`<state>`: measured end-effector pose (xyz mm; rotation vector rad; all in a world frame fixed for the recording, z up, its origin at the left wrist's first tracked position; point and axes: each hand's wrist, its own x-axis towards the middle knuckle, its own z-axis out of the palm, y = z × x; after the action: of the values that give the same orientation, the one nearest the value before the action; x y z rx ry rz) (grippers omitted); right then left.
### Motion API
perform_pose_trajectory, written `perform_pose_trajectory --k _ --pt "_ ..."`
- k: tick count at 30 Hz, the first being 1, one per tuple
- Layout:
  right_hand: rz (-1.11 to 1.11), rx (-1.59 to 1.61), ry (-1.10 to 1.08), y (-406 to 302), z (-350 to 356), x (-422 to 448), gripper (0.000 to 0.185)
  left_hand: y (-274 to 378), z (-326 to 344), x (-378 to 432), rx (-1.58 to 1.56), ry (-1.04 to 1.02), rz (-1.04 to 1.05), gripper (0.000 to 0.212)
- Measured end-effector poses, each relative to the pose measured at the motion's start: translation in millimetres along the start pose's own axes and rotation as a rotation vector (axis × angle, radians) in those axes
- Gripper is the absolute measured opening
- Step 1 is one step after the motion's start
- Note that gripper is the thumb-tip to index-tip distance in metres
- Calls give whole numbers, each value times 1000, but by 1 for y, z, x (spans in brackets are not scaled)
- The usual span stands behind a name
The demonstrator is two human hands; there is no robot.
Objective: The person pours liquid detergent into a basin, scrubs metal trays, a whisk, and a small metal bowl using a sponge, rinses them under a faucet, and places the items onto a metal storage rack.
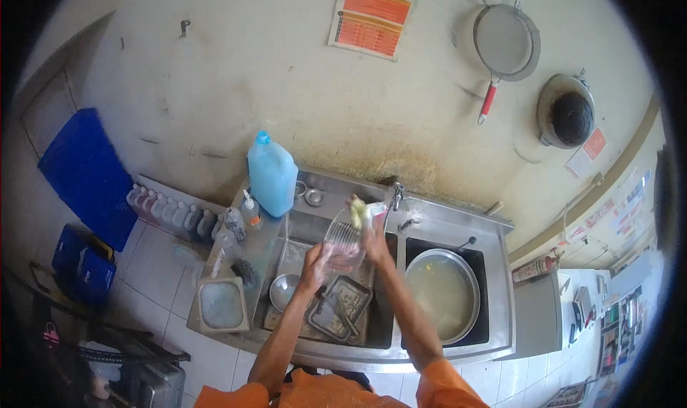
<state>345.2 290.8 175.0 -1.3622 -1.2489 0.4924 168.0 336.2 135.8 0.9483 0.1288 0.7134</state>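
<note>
My left hand [315,264] grips the edge of a round, ribbed, see-through dish or lid [343,237], held tilted over the left sink basin [382,322]. At its upper right edge, my right hand [374,240] is closed around a blurred yellowish scrubbing pad or cloth [357,213]. A white and pink piece [377,209] shows beside that hand; what it is, I cannot tell. Below my hands, a metal bowl [285,291] and a dark-rimmed rectangular tray [335,311] lie in the basin. A long-handled utensil [348,318] rests across the tray.
A large pot of cloudy liquid [443,295] fills much of the right basin. The tap [397,196] stands behind my right hand. Left of the basin are a blue-liquid jug [271,177], a spray bottle [250,210], a dark scourer [245,272] and a tub of suds [221,305].
</note>
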Motion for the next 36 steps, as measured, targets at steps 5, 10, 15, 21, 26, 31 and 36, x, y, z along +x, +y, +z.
perform_pose_trajectory --k 5,10,15,21,26,31,36 --pt "-214 -93 70 15 8 -26 53 -5 -6 4 -239 140 83 34" --pt "-443 -555 -27 7 23 -36 54 3 -13 9 -215 220 130 37" --pt "-274 98 116 -21 36 -3 58 -3 -33 17 -181 188 166 37" --pt "123 25 -42 -3 -15 35 39 12 -17 11 14 22 46 39" --pt "57 -168 -131 20 -38 59 36 0 -12 9 211 -84 27 42" --pt "-79 -66 -49 -14 -16 21 37 21 -4 -2 135 -28 -53 32" --pt "-368 -617 -189 -8 12 -22 38 24 5 1 349 31 -128 36"
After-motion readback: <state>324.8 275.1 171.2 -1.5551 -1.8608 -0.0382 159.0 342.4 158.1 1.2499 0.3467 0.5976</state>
